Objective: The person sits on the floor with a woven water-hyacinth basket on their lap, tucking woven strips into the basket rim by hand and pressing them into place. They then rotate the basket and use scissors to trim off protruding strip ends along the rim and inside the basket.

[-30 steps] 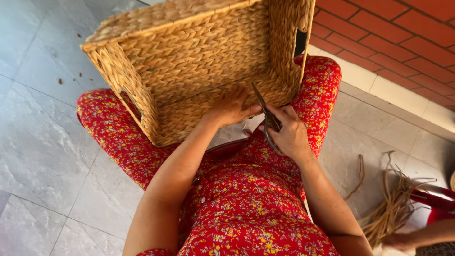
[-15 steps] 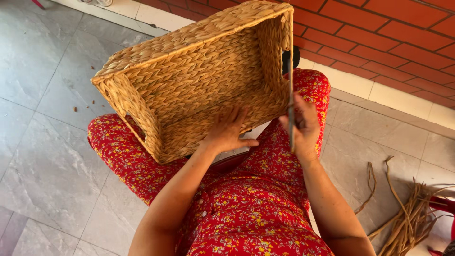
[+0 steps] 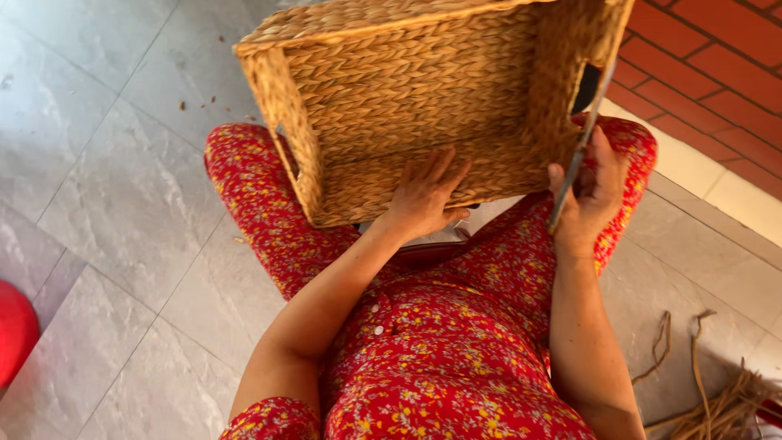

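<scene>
A large rectangular woven basket (image 3: 407,90) of tan fibre rests tipped on my lap, its open side facing me. My left hand (image 3: 425,194) lies flat with spread fingers on the basket's near inner wall, steadying it. My right hand (image 3: 588,195) grips a pair of long dark scissors (image 3: 580,143), blades pointing up along the basket's right wall beside its handle slot (image 3: 585,88). I sit in red flowered clothing (image 3: 456,358).
Grey floor tiles (image 3: 106,187) lie to the left, with small brown bits near the basket. A red brick strip (image 3: 717,73) runs at the upper right. Loose dry fibre strands (image 3: 717,391) lie at the lower right. A red object (image 3: 12,330) sits at the left edge.
The basket has tipped up and come closer. My right hand with the scissors rose from my lap to the basket's right wall. My left hand stayed on the basket.
</scene>
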The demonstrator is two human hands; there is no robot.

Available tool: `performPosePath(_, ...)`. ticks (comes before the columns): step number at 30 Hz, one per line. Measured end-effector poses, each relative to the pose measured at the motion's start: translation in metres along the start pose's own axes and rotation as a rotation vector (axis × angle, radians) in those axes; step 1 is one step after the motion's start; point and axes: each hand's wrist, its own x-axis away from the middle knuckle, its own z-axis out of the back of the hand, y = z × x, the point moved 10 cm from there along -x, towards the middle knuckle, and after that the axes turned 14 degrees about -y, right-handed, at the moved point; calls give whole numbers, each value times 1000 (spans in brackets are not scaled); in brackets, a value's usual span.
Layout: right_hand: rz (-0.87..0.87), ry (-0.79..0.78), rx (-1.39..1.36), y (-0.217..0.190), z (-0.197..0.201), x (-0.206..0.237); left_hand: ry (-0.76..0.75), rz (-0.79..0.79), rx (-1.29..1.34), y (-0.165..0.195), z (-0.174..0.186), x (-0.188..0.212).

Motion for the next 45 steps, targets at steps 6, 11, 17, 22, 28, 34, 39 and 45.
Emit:
performPosePath(6,-107,-26,-16,10,8,1,-158,179,38,-43,-14,34)
performPosePath(11,-65,-146,123,6,-6,-10,-136,119,80,-38,-26,16)
performPosePath(17,-69,-344,369,-2,-32,-19,15,103,85,-30,-4,33)
performPosePath(22,-78,-403,480,-15,-41,-21,112,60,243,-38,21,93)
performPosePath(28,-159,-428,448,-19,-38,-18,199,-3,283,-44,49,161)
performPosePath(34,-118,-435,463,-23,-33,-17,505,-57,447,-49,113,204)
performPosePath(39,-154,-443,290,-16,-25,-19,619,62,472,-62,133,224)
performPosePath(45,-64,-590,162,-52,-34,-15,449,-6,451,-40,99,184)
